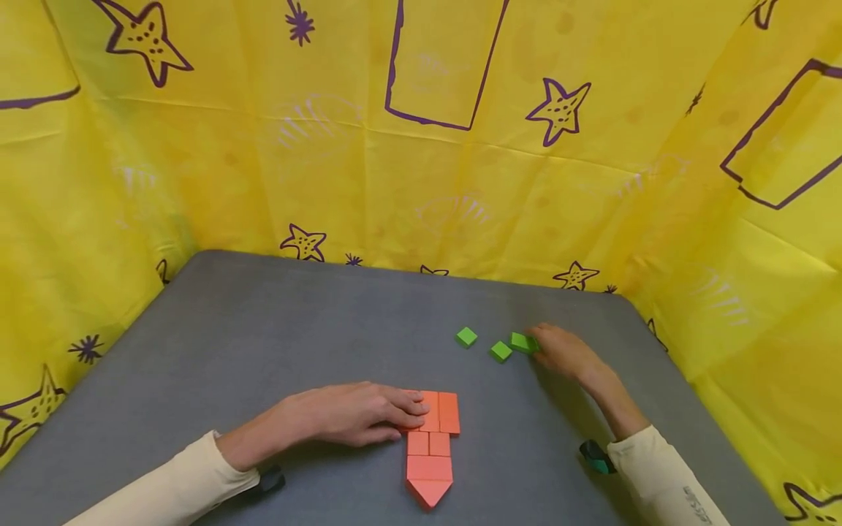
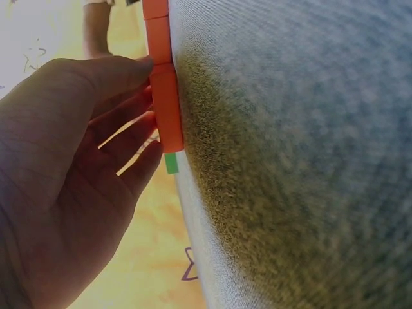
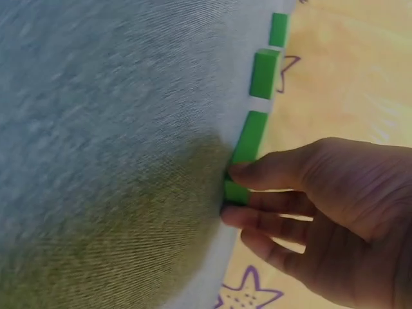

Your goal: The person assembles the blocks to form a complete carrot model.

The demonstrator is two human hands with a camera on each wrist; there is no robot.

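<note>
Flat orange-red blocks (image 1: 449, 413) lie edge to edge in a figure that ends in a triangular block (image 1: 430, 492) at the near side. My left hand (image 1: 358, 414) rests its fingers over the upper left part of this figure, hiding some of it. In the left wrist view the thumb touches the side of an orange block (image 2: 167, 109). Farther off on the right, my right hand (image 1: 566, 354) pinches a green block (image 3: 236, 192) between thumb and fingers. Close against it lies a longer green block (image 1: 522, 342), partly beside the fingertips.
Two more green blocks, a nearer one (image 1: 501, 351) and a farther one (image 1: 466, 336), lie left of my right hand. A grey cloth-covered table (image 1: 263, 329) carries everything. Yellow curtains (image 1: 408, 190) with purple drawings hang around its back and sides.
</note>
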